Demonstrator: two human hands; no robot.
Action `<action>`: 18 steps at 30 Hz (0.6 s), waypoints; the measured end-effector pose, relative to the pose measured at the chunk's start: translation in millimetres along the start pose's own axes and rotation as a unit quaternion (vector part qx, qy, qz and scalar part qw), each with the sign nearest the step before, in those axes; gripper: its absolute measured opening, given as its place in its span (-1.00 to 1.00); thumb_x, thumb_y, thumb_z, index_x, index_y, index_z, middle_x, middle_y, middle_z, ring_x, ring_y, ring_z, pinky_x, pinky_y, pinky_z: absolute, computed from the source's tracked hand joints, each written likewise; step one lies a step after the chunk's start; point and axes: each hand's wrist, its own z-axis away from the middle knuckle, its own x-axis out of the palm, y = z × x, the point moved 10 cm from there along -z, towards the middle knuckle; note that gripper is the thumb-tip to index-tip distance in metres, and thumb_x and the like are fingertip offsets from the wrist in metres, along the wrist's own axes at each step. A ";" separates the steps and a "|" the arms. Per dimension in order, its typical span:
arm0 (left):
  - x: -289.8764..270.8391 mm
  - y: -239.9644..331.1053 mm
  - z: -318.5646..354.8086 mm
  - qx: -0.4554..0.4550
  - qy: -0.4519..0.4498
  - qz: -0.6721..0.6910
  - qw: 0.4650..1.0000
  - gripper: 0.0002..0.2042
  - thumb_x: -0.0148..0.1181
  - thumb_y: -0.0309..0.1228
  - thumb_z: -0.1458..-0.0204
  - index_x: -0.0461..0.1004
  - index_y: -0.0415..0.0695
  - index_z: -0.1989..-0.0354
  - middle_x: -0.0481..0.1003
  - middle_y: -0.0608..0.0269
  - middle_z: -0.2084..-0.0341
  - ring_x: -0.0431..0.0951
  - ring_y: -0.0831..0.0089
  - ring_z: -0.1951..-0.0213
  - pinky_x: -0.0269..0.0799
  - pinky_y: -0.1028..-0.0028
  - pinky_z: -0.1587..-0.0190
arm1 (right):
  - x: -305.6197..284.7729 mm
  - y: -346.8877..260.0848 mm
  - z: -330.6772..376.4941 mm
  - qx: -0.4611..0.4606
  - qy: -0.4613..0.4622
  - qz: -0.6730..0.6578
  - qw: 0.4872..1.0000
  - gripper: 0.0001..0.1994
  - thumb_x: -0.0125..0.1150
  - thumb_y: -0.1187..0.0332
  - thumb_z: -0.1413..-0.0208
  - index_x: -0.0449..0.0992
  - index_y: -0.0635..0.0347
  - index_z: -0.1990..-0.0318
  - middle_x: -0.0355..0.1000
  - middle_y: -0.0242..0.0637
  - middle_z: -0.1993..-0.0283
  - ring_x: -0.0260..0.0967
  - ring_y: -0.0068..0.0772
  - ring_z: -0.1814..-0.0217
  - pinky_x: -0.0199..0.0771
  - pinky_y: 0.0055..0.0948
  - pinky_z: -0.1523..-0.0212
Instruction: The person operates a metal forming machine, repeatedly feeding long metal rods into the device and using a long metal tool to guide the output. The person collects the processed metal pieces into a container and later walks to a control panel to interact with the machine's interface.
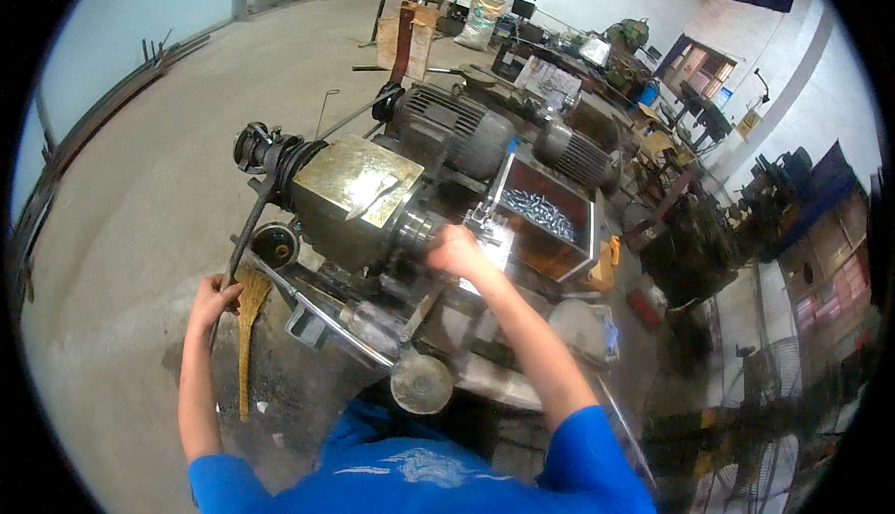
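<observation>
My left hand [216,300] is closed round the lower end of a long dark lever [244,239], which slants up to the left end of a lathe-like machine. My right hand [457,251] is closed close beside the round metal chuck [417,229] on the headstock [359,192]. Its fingertips point into the chuck area, and whatever they hold is hidden behind the hand. A flat metal tool [373,197] lies on the worn, shiny top of the headstock. Right of my right hand, an open box [597,234] holds many small metal parts [539,212].
Two ribbed motors [457,132] [573,153] stand behind the headstock. A straw broom [246,337] lies on the floor by my left forearm. A steel bar [331,320] and a round handwheel-like disc [421,383] are in front of me. More machines crowd the right side.
</observation>
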 end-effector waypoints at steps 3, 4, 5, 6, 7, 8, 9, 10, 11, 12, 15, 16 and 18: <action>-1.5 -0.2 2.1 0.002 -0.008 -0.010 1.000 -0.82 0.16 -0.41 0.14 0.36 -0.29 0.53 0.38 0.20 0.72 0.43 0.46 0.68 0.41 0.47 0.65 | -5.2 -10.2 0.2 0.103 -0.047 -0.037 0.993 -0.81 0.09 0.38 0.48 0.46 0.34 0.63 0.37 0.13 0.53 0.39 0.03 0.35 0.39 -0.25 0.27; 0.9 10.0 6.5 0.005 -0.004 -0.018 1.000 -0.82 0.16 -0.41 0.14 0.37 -0.30 0.54 0.39 0.21 0.72 0.42 0.48 0.68 0.39 0.48 0.65 | -7.8 -13.6 -2.0 0.108 -0.050 -0.017 0.993 -0.79 0.10 0.37 0.46 0.46 0.36 0.60 0.38 0.13 0.50 0.40 0.04 0.32 0.41 -0.26 0.25; 1.8 17.0 9.2 0.008 0.000 -0.027 1.000 -0.82 0.15 -0.41 0.13 0.38 -0.30 0.55 0.39 0.22 0.71 0.41 0.50 0.69 0.37 0.50 0.65 | -12.8 -15.6 -2.0 0.121 -0.042 -0.002 0.992 -0.78 0.10 0.37 0.45 0.46 0.37 0.59 0.39 0.13 0.49 0.40 0.05 0.31 0.41 -0.26 0.24; 0.7 13.4 5.7 0.007 0.005 -0.040 0.999 -0.81 0.15 -0.39 0.14 0.38 -0.30 0.54 0.40 0.20 0.72 0.41 0.46 0.68 0.38 0.47 0.62 | -17.9 -18.1 -1.2 0.133 -0.035 0.013 0.990 -0.77 0.11 0.37 0.44 0.47 0.38 0.57 0.39 0.14 0.47 0.40 0.05 0.31 0.42 -0.27 0.23; -2.0 8.0 3.1 0.005 0.012 -0.054 0.998 -0.80 0.15 -0.38 0.15 0.39 -0.30 0.54 0.40 0.18 0.72 0.42 0.42 0.68 0.39 0.44 0.60 | -22.6 -23.0 -0.9 0.142 -0.029 0.027 0.989 -0.76 0.11 0.37 0.43 0.47 0.39 0.55 0.40 0.14 0.46 0.40 0.06 0.30 0.42 -0.27 0.23; -7.1 4.1 3.3 0.002 0.021 -0.068 0.997 -0.79 0.16 -0.36 0.16 0.39 -0.30 0.53 0.41 0.17 0.72 0.43 0.39 0.67 0.41 0.42 0.58 | -23.0 -26.0 -2.7 0.139 -0.025 0.023 0.990 -0.75 0.10 0.38 0.41 0.47 0.41 0.53 0.40 0.16 0.44 0.40 0.06 0.28 0.42 -0.27 0.22; -17.5 4.0 6.7 0.007 0.044 -0.171 0.984 -0.78 0.17 -0.35 0.18 0.40 -0.29 0.49 0.42 0.11 0.69 0.45 0.31 0.62 0.41 0.38 0.52 | -23.0 -29.2 -4.9 0.135 -0.023 0.018 0.990 -0.74 0.09 0.39 0.39 0.47 0.43 0.51 0.39 0.18 0.42 0.40 0.05 0.27 0.42 -0.27 0.21; -18.9 6.7 11.2 0.012 0.061 -0.266 0.962 -0.75 0.17 -0.33 0.20 0.40 -0.28 0.45 0.43 0.06 0.66 0.46 0.24 0.58 0.42 0.34 0.46 | -23.9 -29.5 -4.8 0.134 -0.021 0.020 0.991 -0.74 0.08 0.40 0.37 0.47 0.45 0.48 0.39 0.19 0.39 0.40 0.04 0.25 0.42 -0.28 0.21; -20.9 10.7 17.2 0.015 0.079 -0.358 0.930 -0.73 0.18 -0.32 0.22 0.40 -0.28 0.41 0.45 0.01 0.63 0.48 0.17 0.53 0.42 0.30 0.40 | -25.2 -30.0 -4.3 0.138 -0.016 0.010 0.990 -0.73 0.08 0.40 0.37 0.47 0.45 0.48 0.39 0.19 0.39 0.40 0.05 0.25 0.42 -0.27 0.21; -23.3 14.0 30.3 0.022 0.085 -0.416 0.905 -0.70 0.19 -0.32 0.24 0.39 -0.27 0.36 0.45 -0.03 0.58 0.47 0.11 0.48 0.40 0.27 0.35 | -26.6 -31.8 -4.0 0.140 -0.012 -0.001 0.990 -0.73 0.08 0.40 0.37 0.47 0.45 0.47 0.39 0.19 0.38 0.40 0.05 0.25 0.42 -0.26 0.21; -30.5 24.1 83.3 0.029 0.088 -0.526 0.845 -0.61 0.19 -0.34 0.28 0.36 -0.24 0.23 0.44 -0.12 0.44 0.44 -0.02 0.34 0.35 0.17 0.25 | -24.0 -17.5 -5.7 0.152 -0.008 -0.022 0.988 -0.71 0.11 0.37 0.42 0.47 0.43 0.48 0.39 0.19 0.38 0.39 0.07 0.25 0.42 -0.26 0.19; -43.4 10.9 98.1 0.016 0.088 -0.519 0.850 -0.59 0.18 -0.36 0.28 0.34 -0.23 0.18 0.44 -0.13 0.39 0.42 -0.03 0.31 0.33 0.15 0.25 | -19.3 -16.1 -9.2 0.151 -0.011 -0.029 0.988 -0.70 0.13 0.36 0.45 0.47 0.42 0.49 0.39 0.19 0.37 0.39 0.09 0.25 0.41 -0.26 0.19; -50.3 8.9 126.1 -0.050 0.093 -0.514 0.851 -0.63 0.17 -0.38 0.29 0.37 -0.23 0.23 0.44 -0.11 0.41 0.42 -0.03 0.32 0.32 0.14 0.24 | -23.1 -17.6 -7.9 0.155 0.004 -0.051 0.987 -0.71 0.13 0.36 0.45 0.47 0.43 0.51 0.39 0.19 0.39 0.39 0.10 0.27 0.41 -0.26 0.19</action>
